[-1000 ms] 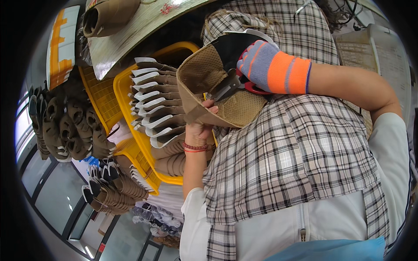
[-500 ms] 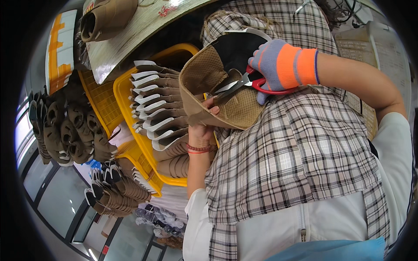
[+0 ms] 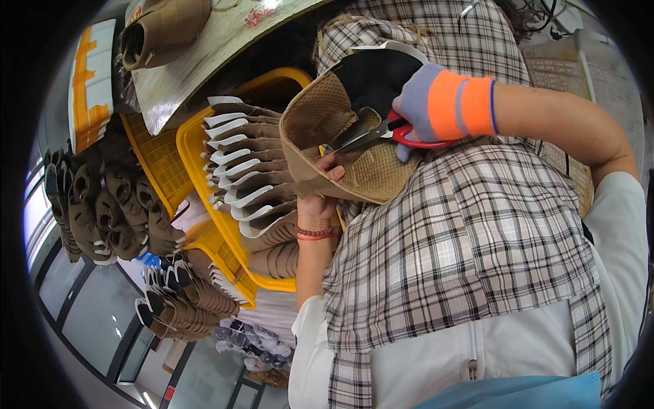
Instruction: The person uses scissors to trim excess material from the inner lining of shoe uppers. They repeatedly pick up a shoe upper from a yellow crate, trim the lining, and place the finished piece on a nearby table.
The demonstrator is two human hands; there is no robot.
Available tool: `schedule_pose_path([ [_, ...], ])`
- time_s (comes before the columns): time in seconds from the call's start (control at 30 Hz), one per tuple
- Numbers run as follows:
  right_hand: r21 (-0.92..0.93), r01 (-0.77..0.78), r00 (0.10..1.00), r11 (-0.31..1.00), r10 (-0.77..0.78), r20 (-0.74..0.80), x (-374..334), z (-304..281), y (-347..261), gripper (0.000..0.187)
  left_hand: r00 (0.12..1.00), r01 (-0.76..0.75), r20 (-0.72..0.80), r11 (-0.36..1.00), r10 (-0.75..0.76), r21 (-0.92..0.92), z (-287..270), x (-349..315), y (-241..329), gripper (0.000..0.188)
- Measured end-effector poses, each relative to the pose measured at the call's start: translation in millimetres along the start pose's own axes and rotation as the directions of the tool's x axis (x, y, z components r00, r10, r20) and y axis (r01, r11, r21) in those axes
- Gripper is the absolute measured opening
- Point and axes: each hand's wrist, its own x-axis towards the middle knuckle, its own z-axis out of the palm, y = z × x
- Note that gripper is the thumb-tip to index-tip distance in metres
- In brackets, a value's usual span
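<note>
The bare left hand (image 3: 319, 196) reaches upward, grasping the lower edge of a brown shoe piece (image 3: 315, 121). The gloved right hand (image 3: 424, 102), elbow bent, grips scissors (image 3: 394, 131) pointing leftward.

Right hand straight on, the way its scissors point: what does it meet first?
Its scissors would lead; the right hand would probably bring their tips to the left fingers gripping the upper first, though depth is unclear.

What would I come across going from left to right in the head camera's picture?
Clustered brown shoes, white-edged brown pieces in a yellow basket, bare left fingers, scissor blades, the right glove's orange cuff, a pale crate.
</note>
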Motion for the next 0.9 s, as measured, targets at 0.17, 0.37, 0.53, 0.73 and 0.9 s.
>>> schedule_pose_path([
  [0.17,0.194,-0.108,0.964,0.975,0.055,0.260,-4.2,-3.3,29.0,0.050,0.958,-0.265,0.110,0.964,0.265,-0.018,-21.0,19.0,0.8,0.044],
  [0.37,0.498,-0.105,0.799,0.861,-0.225,0.558,35.3,-19.3,53.4,0.062,0.907,-0.418,-0.029,0.888,0.421,-0.192,-8.0,44.1,11.9,0.058],
  [0.53,0.503,0.108,0.749,0.858,-0.403,0.527,51.5,-30.2,45.1,0.090,0.923,-0.385,-0.052,0.912,0.382,-0.138,-20.6,54.3,18.0,0.053],
  [0.73,0.453,-0.108,0.767,0.885,-0.216,0.605,50.7,-42.3,25.1,0.093,0.961,-0.271,-0.030,0.912,0.275,-0.308,-21.5,47.6,22.5,0.031],
  [0.9,0.540,-0.081,0.784,0.838,-0.281,0.554,61.9,-30.9,34.4,0.081,0.939,-0.344,-0.043,0.925,0.341,-0.165,2.1,44.9,28.4,0.036],
])
